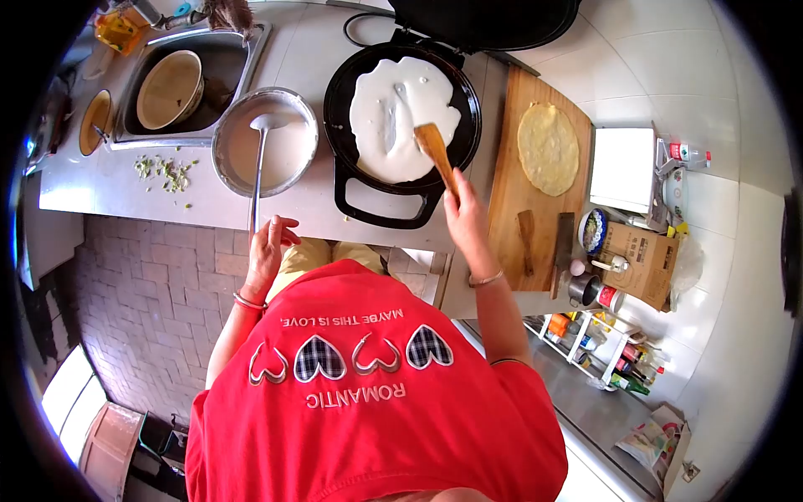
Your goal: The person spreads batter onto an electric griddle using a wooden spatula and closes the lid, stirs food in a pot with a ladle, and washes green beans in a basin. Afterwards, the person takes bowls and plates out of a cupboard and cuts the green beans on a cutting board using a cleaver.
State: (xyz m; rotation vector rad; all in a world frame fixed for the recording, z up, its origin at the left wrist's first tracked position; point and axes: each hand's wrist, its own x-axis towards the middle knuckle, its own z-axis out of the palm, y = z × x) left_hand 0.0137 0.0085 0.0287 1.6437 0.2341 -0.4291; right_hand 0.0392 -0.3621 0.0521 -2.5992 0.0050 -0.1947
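Observation:
My right hand (466, 215) is closed round the handle of a wooden spatula (433, 146), whose flat blade touches white batter (375, 109) spread unevenly in a round black pan (336, 125). Beside the end of a metal ladle's handle (260, 163) is my left hand (269, 247), its fingers loosely apart. The ladle's bowl rests in pale batter (288, 151) inside a metal bowl (219, 155), left of the pan.
The black lid (493, 21) stands raised behind the pan. On the right, a wooden board (506, 188) carries a flatbread (548, 149), another spatula (525, 243) and a knife (563, 251). At left are a sink (251, 54) holding a bowl (170, 89), and chopped scraps (171, 173).

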